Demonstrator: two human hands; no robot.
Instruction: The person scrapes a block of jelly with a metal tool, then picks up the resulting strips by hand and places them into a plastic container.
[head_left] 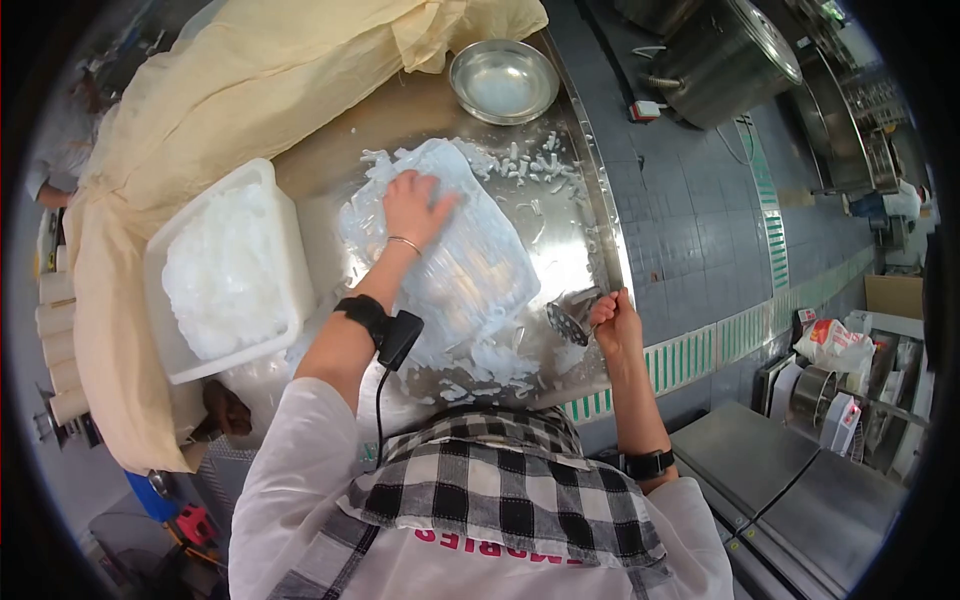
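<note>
Overhead, looking down: left hand (418, 207) lies flat, fingers spread, pressing the far end of a clear rectangular plastic tray (450, 250) turned over w/ white crushed ice on a steel table (590, 200). Tray's long axis runs diagonally, far-left to near-right. Right hand (612, 315) is clenched round a round metal masher (568, 322), just beside the tray's near-right corner.
</note>
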